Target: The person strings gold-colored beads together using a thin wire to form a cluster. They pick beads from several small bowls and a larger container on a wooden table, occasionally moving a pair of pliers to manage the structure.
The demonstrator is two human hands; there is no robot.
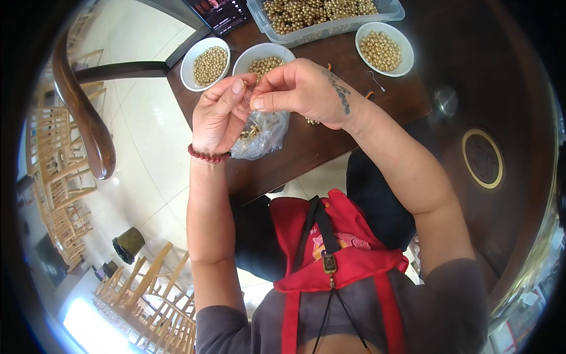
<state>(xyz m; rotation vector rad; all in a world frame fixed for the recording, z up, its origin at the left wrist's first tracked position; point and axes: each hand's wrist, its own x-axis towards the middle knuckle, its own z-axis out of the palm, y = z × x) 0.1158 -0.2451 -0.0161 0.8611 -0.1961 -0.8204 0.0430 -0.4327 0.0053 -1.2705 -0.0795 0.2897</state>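
Observation:
Close together over the dark wooden table, both my hands have their fingertips pinched. Between them a thin, pale thread forms a small curve. My left hand pinches near its upper part, where a tiny gold spot shows, too small to name. My right hand grips the thread between thumb and forefinger. Just below the hands lies a clear plastic bag with small gold pieces inside. Behind them stands a white bowl of gold beads, partly hidden by my right hand.
White bowls of gold beads stand at the left and right. A clear plastic bin full of beads is at the back, beside a screen. Orange-handled tools lie near my right wrist. Wooden chairs stand left.

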